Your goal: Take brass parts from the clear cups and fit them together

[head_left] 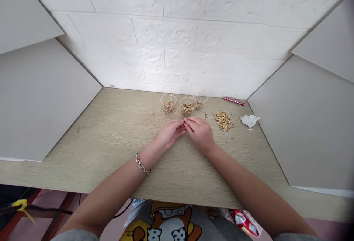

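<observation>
My left hand (170,133), with a silver chain bracelet at its wrist, meets my right hand (201,133) over the middle of the table. The fingertips of both are pinched together around a tiny gold-coloured metal pin (185,118), most of it covered by the fingers. Just beyond them stands a clear plastic cup (188,107) with small gold pieces in it. A second clear cup (168,104) is to its left, and a third cup (201,100) sits behind on the right, both holding gold pieces. Right of my right hand lies a pile of slim gold pins (222,121).
Tiny bits (156,119) are scattered left of the cups. A red wrapped stick (234,101) and a crumpled white tissue (250,120) lie at the right. A white brick-patterned wall (177,34) rises behind, with grey panels (47,97) on both sides.
</observation>
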The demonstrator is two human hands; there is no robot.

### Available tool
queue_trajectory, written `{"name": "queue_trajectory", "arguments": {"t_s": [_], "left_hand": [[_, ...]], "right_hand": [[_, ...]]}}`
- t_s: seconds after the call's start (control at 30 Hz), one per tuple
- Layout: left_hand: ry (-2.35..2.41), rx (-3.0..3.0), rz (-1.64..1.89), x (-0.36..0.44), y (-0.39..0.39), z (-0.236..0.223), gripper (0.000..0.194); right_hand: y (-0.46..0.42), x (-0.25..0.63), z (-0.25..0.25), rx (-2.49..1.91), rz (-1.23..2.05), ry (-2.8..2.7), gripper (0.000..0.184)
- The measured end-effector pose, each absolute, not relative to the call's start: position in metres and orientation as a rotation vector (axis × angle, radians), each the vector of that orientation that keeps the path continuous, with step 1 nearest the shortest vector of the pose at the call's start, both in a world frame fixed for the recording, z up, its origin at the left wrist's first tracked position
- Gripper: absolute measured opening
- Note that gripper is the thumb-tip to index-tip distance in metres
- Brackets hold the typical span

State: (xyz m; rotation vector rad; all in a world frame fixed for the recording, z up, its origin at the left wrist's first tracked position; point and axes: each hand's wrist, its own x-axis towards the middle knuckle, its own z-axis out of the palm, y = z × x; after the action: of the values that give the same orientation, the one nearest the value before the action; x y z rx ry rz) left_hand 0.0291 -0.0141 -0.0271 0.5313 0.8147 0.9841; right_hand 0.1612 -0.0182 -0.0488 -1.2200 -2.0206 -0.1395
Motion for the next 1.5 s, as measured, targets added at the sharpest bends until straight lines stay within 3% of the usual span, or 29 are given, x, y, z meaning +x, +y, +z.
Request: {"name": "queue_trajectory", "arguments": {"t_s": [0.57,1.5], "left_hand": [[1.025,0.902,0.609,0.027,-0.014,-0.021,0.013],[1.018,1.054,0.519,0.026,-0.012,-0.023,0.011]], "right_hand": [[-0.006,0.176,-0.048,-1.380,0.205,-1.896,0.014],[-0.006,0.176,-0.046,-1.504,0.126,-2.140,0.013]]}}
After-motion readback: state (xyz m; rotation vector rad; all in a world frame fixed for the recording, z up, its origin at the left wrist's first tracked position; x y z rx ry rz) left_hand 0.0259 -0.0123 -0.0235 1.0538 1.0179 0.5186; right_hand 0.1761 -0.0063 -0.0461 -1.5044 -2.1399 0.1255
